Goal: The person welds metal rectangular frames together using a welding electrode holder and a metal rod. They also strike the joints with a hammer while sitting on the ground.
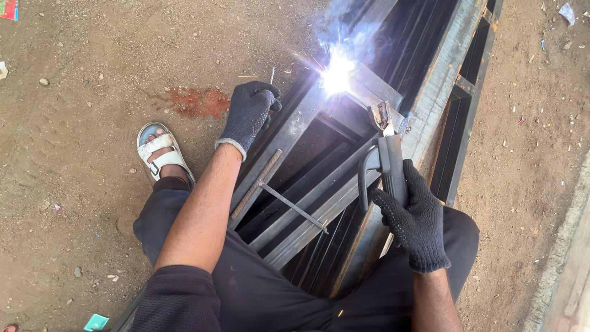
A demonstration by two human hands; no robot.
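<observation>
Setting: bare brown dirt ground (92,61), outdoors, strewn with small stones and scraps of litter, with a reddish stain (198,101) just left of the work. Principal item: a long dark steel frame (344,160) of bars and channel sections, lying on the ground and running diagonally from lower centre to upper right, passing between the person's knees. Welding electrode holder (386,163), dark grey with a metal clamp head, held upright over the frame at centre right; right hand (415,218), in a black dotted knit glove, closed firmly round its handle. From the clamp head the electrode reaches toward a bright white-blue welding arc (337,75) on an upper cross member of the frame, with pale smoke rising above it. Left hand (249,114), in a dark knit glove with a grey cuff, fingers curled down and pressing on the left edge of the frame, near the arc; it grips nothing separate. Loose items on the frame: a thin metal rod (292,206) lying crosswise over the bars between the two forearms, and a rusty threaded bar (257,183) lying along the left rail beside it. Surroundings: the person's left foot in a white strapped sandal (161,154) on the dirt left of the frame; dark trousers (258,289) in the foreground; a pale concrete kerb (568,258) at the lower right edge.
</observation>
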